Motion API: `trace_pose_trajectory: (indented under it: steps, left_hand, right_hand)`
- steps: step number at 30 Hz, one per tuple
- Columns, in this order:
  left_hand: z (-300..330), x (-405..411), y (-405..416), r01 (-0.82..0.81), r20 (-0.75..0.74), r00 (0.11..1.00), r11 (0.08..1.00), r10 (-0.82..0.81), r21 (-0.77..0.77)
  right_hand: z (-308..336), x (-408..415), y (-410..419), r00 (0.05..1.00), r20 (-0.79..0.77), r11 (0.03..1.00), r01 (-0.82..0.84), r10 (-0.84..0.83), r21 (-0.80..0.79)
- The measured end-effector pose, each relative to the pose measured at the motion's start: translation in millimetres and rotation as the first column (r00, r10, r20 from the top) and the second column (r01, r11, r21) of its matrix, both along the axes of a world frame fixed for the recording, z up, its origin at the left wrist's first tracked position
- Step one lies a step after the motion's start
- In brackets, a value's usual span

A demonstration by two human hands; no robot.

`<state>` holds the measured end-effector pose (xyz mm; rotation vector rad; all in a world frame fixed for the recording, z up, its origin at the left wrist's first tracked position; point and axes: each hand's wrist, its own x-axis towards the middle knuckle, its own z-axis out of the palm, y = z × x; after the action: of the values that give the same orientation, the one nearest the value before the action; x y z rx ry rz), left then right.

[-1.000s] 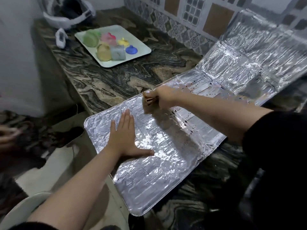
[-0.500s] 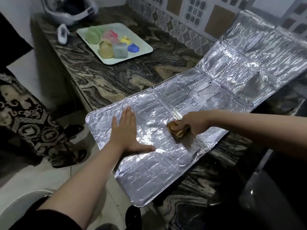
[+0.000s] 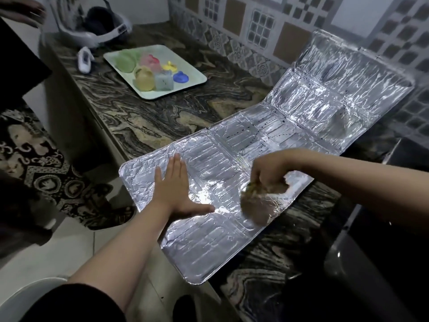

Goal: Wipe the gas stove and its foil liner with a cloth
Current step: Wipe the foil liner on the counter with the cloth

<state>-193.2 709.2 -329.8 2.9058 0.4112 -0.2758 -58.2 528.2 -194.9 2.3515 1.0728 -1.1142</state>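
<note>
A long silver foil liner (image 3: 222,240) lies across the marbled counter, its near end hanging past the counter's edge and its far end propped against the tiled wall. My left hand (image 3: 174,189) presses flat on the liner's left part, fingers straight and thumb spread. My right hand (image 3: 269,173) grips a bunched, brownish-green cloth (image 3: 249,194) against the foil near its right edge; the cloth is blurred. The dark edge of the gas stove (image 3: 394,228) shows at the right.
A white tray (image 3: 197,76) with several coloured soap-like pieces sits at the back left of the marbled counter (image 3: 162,117). Behind it lie a small white device (image 3: 84,59) and a white headset (image 3: 92,31). Another person's hand (image 3: 23,10) shows top left.
My right hand has dragged the cloth from the liner's far-left middle down and rightward toward its near right edge. My left hand has stayed pressed flat in place.
</note>
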Motion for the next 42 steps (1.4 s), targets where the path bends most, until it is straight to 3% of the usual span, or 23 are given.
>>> trace_pose_trajectory:
  steps: [3,6,11,14,22,30,33,36,38,40,42]
  left_hand:
    - [0,0,-1,0.001,0.013,1.0,1.0,-0.001,-0.005]
    - [0,0,-1,-0.01,0.032,0.999,1.0,0.01,-0.013]
    - [-1,0,-1,-0.006,0.04,0.999,1.0,0.007,-0.02]
    - [-1,0,-1,-0.002,0.048,0.999,1.0,0.003,-0.022]
    - [-1,0,-1,0.007,0.022,1.0,1.0,-0.007,0.008]
    - [-1,-1,-2,-0.002,0.039,0.999,1.0,0.001,0.014]
    - [-1,-1,-2,0.002,0.04,0.999,1.0,-0.002,0.005]
    - [0,0,-1,0.007,0.033,0.999,1.0,-0.007,0.006]
    - [0,0,-2,0.008,0.029,1.0,1.0,-0.009,0.015]
    - [1,0,-2,0.008,0.022,1.0,1.0,-0.008,0.02]
    - [1,0,-2,0.003,0.017,1.0,1.0,-0.003,0.014]
  right_hand:
    - [-1,-5,28,0.995,0.092,0.951,0.009,-0.039,0.309]
    - [-27,-12,55,0.978,0.204,0.911,-0.125,0.047,0.392]
    - [-69,-23,69,0.93,0.291,0.933,-0.292,0.226,0.21]
    - [-66,-25,52,0.87,0.286,0.888,-0.445,0.4,0.111]
    - [-38,-55,-13,0.817,0.039,0.817,-0.573,0.575,-0.064]
    - [-26,-76,-30,0.86,-0.212,0.844,-0.501,0.464,-0.189]
    - [-18,-62,-28,0.915,-0.263,0.924,-0.353,0.307,-0.147]
    - [-2,-29,-23,0.975,-0.21,0.996,-0.058,0.07,0.064]
    - [3,-9,-19,0.989,-0.129,0.966,0.096,-0.067,0.239]
    - [0,1,-12,0.997,0.01,0.919,0.07,-0.08,0.388]
    - [-12,8,0,0.984,0.176,0.9,-0.063,-0.015,0.431]
